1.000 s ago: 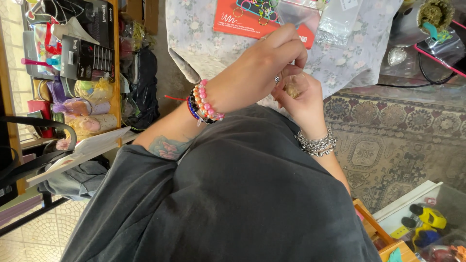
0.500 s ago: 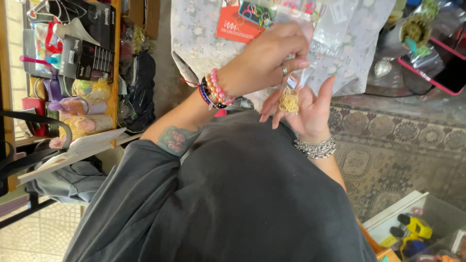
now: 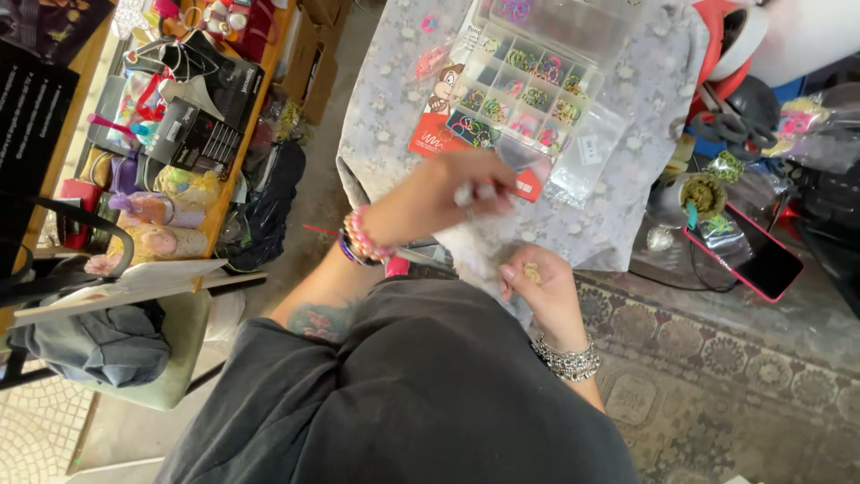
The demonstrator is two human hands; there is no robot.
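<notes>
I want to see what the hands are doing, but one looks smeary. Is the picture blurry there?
In the head view, the left hand is smeared by motion blur, so what its fingers pinch cannot be told; the right hand is sharper, cupping a small tan thing; the compartment box of coloured bands and the red phone look crisp; light is soft and even, without strong glare.

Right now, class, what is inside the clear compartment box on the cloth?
The clear compartment box holds small loops of coloured bands, sorted by compartment. A printed card lies against its left edge. Whatever lies beneath the box on the patterned cloth is covered.
</notes>
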